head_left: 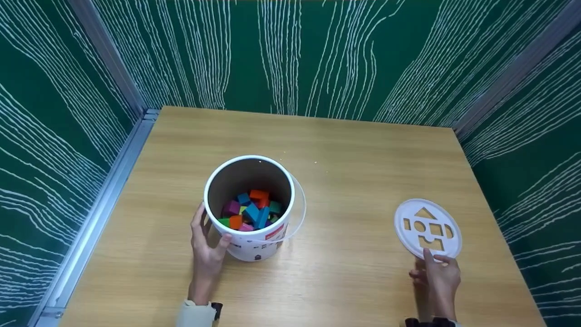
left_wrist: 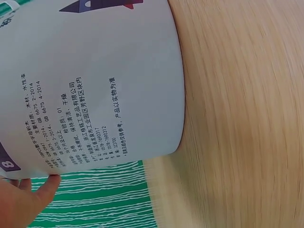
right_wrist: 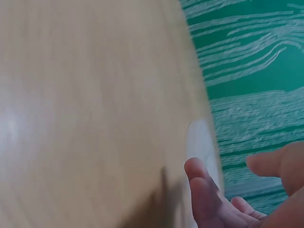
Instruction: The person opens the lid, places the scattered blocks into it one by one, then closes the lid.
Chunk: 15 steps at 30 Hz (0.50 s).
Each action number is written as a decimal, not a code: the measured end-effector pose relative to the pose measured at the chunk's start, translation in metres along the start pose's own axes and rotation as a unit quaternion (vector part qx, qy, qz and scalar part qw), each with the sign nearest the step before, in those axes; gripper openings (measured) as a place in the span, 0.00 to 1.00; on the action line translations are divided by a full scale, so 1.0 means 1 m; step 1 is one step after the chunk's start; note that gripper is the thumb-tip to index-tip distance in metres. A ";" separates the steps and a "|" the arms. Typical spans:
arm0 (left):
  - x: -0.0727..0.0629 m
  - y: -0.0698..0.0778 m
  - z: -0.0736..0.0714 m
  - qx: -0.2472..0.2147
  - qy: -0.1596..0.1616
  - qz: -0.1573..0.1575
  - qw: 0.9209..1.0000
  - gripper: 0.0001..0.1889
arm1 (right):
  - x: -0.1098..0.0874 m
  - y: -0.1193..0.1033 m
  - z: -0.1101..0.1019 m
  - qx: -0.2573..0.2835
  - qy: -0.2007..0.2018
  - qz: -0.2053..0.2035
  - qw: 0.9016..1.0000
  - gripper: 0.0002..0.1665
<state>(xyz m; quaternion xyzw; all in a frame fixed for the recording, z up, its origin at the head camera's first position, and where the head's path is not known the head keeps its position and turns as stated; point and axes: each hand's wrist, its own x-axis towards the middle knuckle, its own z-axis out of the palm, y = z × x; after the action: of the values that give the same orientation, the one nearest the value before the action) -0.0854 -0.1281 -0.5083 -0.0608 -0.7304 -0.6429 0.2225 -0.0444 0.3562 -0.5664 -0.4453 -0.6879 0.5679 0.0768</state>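
Note:
A white bucket (head_left: 243, 252) with a printed wall stands left of the table's middle, its top off. Inside lie several coloured wooden blocks (head_left: 251, 211), among them blue, orange, green, purple and pink ones. My left hand (head_left: 209, 256) holds the bucket's left side, thumb at the front under the rim and fingers round the back. To the right, a round white lid (head_left: 411, 238) with shaped cutouts lies on the table. At its near edge is my right hand (head_left: 442, 277), fingertips overlapping the rim; in the right wrist view its thumb stands apart from the fingers (right_wrist: 204, 199).
A thin clear handle (head_left: 305, 209) hangs down the bucket's right side. The wooden table (head_left: 345, 190) is bounded by green, white-streaked walls (head_left: 245, 59) behind and at both sides. A metal rail (head_left: 97, 213) runs along its left edge.

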 end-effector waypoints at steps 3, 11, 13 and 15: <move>0.000 0.007 -0.001 0.002 0.001 0.011 1.000 0.41 | 0.009 0.004 -0.005 0.004 0.002 0.057 0.998 0.18; 0.002 0.002 -0.001 0.004 -0.005 0.019 1.000 0.41 | 0.032 0.009 -0.014 -0.049 0.013 0.121 0.991 0.18; 0.001 -0.007 -0.002 0.007 -0.004 0.019 1.000 0.42 | 0.035 0.008 -0.014 -0.050 0.016 0.123 0.991 0.18; 0.000 -0.018 -0.002 0.008 -0.002 0.017 1.000 0.43 | 0.038 0.008 -0.013 -0.047 0.017 0.123 0.991 0.18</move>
<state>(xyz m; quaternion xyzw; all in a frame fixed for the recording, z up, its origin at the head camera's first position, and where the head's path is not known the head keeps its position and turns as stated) -0.0915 -0.1333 -0.5241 -0.0730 -0.7348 -0.6331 0.2321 -0.0550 0.3916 -0.5838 -0.5395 -0.6526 0.5320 -0.0028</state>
